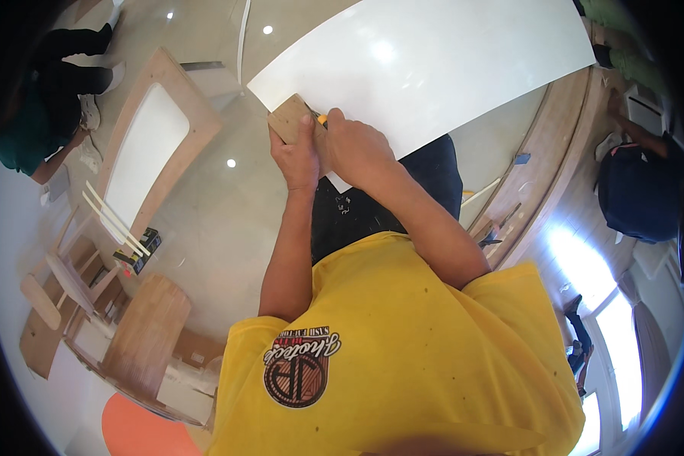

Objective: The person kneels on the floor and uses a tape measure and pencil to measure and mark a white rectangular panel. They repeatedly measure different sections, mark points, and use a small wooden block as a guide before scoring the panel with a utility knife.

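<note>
A large glossy white sheet (pixel 433 68) stretches from in front of me toward the upper right. On its near left corner lies a flat wooden block (pixel 287 118). My left hand (pixel 296 158) grips this block, thumb on top. Close beside it, my right hand (pixel 357 148) is closed around a small yellow-and-black tool, probably a utility knife (pixel 322 119). Most of that tool is hidden by my fingers, and its tip cannot be made out. A corner of white sheet shows below my hands, over my dark trousers.
At left stands a wooden frame (pixel 148 178) around a white panel, near a black-and-yellow box (pixel 138 254) with pale strips. Wooden furniture (pixel 146 334) is at lower left. A curved wooden edge (pixel 539 152) runs along the right. Other people are at far left and right.
</note>
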{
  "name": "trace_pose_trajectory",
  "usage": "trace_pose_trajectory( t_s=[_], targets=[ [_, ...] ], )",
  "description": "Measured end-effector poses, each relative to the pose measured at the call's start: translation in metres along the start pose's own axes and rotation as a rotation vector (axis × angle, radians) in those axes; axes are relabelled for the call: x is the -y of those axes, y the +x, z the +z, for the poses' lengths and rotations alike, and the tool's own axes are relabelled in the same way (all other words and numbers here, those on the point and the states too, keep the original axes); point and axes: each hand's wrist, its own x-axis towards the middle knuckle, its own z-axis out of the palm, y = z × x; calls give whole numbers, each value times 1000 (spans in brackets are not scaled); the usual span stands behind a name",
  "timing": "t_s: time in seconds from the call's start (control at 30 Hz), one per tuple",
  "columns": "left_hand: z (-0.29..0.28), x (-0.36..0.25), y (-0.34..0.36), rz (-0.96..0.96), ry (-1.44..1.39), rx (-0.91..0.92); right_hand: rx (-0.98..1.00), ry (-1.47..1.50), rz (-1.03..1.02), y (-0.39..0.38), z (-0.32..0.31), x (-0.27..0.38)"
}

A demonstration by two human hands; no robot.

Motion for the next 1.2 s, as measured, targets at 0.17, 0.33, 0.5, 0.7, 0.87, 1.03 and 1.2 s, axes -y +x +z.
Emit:
trace_pose_trajectory(
  t_s=[0.17, 0.33, 0.5, 0.7, 0.87, 1.03, 1.2],
  targets=[
    [-1, -2, -3, -40, 22, 11, -18, -73, -21, -15, 13, -14],
    [1, 1, 0, -58, 19, -17, -36, -52, -39, -28, 26, -27],
    [0, 3, -1, -34, -40, 1, -20, -50, 16, -58, 35, -44],
    [3, -2, -2, -21, -109, 3, -39, 9, 29, -74, 43, -50],
    [1, 0, -3, -74, -35, -1, 31, 73, 51, -80, 24, -48],
    [-1, 1, 1, -102, -98, 34, -182, 123, -71, -34, 8, -29],
    [0, -5, 2, -69, 4, 0, -74, 100, -14, 13, 5, -6]
  ],
)
